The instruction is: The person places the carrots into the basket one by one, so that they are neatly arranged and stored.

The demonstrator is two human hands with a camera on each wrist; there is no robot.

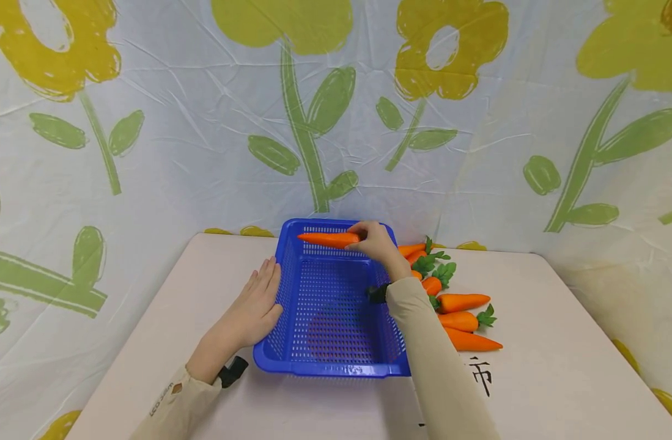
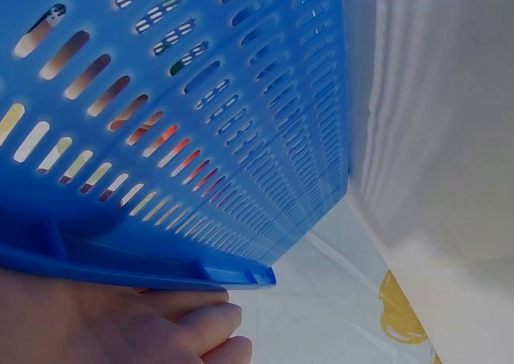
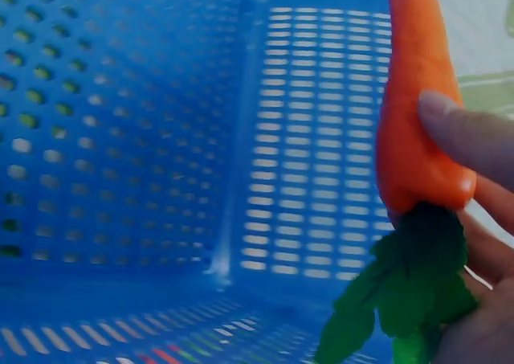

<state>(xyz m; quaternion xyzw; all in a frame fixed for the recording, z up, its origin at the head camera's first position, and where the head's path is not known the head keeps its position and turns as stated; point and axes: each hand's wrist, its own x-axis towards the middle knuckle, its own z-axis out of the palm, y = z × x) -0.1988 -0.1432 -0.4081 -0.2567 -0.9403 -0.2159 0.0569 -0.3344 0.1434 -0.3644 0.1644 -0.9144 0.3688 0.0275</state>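
A blue plastic basket (image 1: 336,369) with perforated walls stands on the table. My right hand (image 1: 375,244) pinches an orange carrot (image 1: 326,239) near its leafy end, over the far part of the basket, tip to the left. In the right wrist view the thumb lies along the carrot (image 3: 422,115), and its green leaves (image 3: 409,284) hang by the palm. My left hand (image 1: 257,304) rests with straight fingers against the basket's left rim. The left wrist view shows those fingers (image 2: 193,320) under the rim, outside the slotted wall (image 2: 201,139).
Several carrots (image 1: 463,321) with green tops lie in a row on the table right of the basket, partly hidden by the right forearm. Black writing (image 1: 481,376) marks the table (image 1: 534,391). A flower-patterned cloth (image 1: 203,122) hangs behind.
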